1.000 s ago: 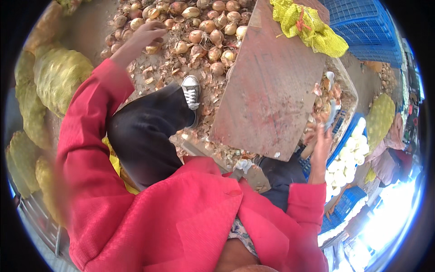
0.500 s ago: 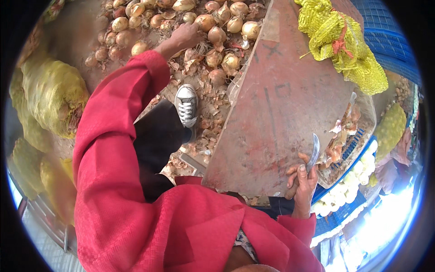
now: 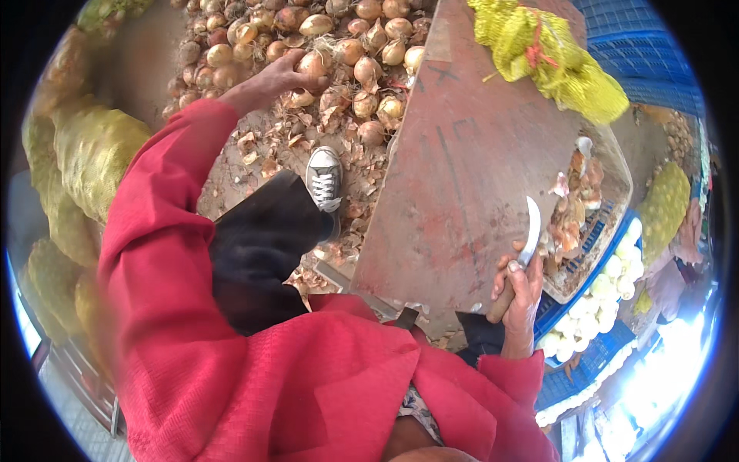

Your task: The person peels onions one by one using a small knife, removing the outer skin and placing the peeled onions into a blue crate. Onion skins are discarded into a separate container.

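Note:
My left hand (image 3: 283, 75), at the end of a stretched red sleeve, has its fingers around a brown-skinned onion (image 3: 313, 66) at the near edge of the onion pile. In my right hand (image 3: 521, 291) is a knife with a curved blade (image 3: 533, 219), its tip pointing up and away from me. The wooden handle (image 3: 501, 302) shows below the fingers. Under that hand lies the reddish-brown board (image 3: 454, 192), and onion skins (image 3: 568, 215) are heaped close to the blade.
Many unpeeled onions (image 3: 368, 71) cover the ground ahead. A yellow mesh sack (image 3: 550, 58) lies on the board's far end. Peeled white onions (image 3: 589, 322) fill a blue crate (image 3: 566, 389) at right. Full mesh sacks (image 3: 100, 158) stand at left. My shoe (image 3: 324, 179) rests among loose skins.
My left hand has shifted left and a little nearer, and an onion now shows in its fingers. My right hand still grips the knife, its blade more upright. The whole view has shifted slightly.

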`<state>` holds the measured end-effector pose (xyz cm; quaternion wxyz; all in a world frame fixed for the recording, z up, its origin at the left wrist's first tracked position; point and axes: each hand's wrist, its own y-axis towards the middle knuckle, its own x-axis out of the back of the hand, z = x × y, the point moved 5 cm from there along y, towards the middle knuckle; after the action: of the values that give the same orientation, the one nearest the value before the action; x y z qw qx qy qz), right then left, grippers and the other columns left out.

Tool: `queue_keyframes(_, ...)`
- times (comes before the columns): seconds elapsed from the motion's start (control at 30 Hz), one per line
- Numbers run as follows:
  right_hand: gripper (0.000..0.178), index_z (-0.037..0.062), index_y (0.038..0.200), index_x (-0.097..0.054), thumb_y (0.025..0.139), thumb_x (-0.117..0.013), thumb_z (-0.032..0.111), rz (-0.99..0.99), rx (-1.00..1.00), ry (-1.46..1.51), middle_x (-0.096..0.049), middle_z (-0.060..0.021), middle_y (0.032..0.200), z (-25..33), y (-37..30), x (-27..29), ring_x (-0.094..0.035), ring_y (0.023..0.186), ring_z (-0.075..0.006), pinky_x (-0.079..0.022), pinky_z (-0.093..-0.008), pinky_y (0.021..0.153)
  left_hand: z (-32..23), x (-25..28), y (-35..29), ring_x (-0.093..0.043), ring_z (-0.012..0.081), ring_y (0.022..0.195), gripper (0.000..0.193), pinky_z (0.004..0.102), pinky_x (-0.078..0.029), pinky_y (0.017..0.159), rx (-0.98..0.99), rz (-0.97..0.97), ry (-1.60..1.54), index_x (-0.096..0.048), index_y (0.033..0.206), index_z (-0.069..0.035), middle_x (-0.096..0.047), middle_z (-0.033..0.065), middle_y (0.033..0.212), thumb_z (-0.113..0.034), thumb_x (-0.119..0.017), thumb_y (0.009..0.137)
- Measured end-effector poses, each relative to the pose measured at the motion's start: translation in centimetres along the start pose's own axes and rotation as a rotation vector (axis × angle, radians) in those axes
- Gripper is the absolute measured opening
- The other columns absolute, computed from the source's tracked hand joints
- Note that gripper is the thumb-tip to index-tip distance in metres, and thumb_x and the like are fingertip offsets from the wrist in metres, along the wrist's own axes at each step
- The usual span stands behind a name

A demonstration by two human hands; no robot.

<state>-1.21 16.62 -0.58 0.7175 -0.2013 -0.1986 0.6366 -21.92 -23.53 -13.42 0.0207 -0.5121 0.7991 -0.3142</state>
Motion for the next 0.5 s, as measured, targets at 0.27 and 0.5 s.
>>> queue_keyframes(0.27,0.040,0.0009,0.123,-0.041,0.091,-0.044,0.025,0.199,0.193,0.070,-0.057,-0.0065,0.082,3.4,-4.9,-1.5,-0.047,0.054,-0.0066,-0.039,-0.0193,0.048,-13.5,-10.0,-12.1,-0.053,0.0227,0.101,0.054,0.0326,-0.046,0.074,-0.098,0.514,-0.889,-0.035,0.129,-0.010,-0.052,0.0069,0.116,-0.044,-0.043,0.087)
queue_keyframes(0.5,0.037,0.0010,0.116,-0.046,0.089,-0.044,0.026,0.139,0.640,-0.253,-0.059,-0.0090,0.072,6.8,-10.0,0.1,-0.057,0.063,-0.0186,-0.045,-0.0291,0.057,-22.2,-19.2,-16.6,-0.053,0.0116,0.085,0.064,0.0245,-0.045,0.073,-0.428,0.196,-0.144,-0.039,0.119,0.002,-0.053,0.0085,0.101,-0.029,-0.071,0.072)
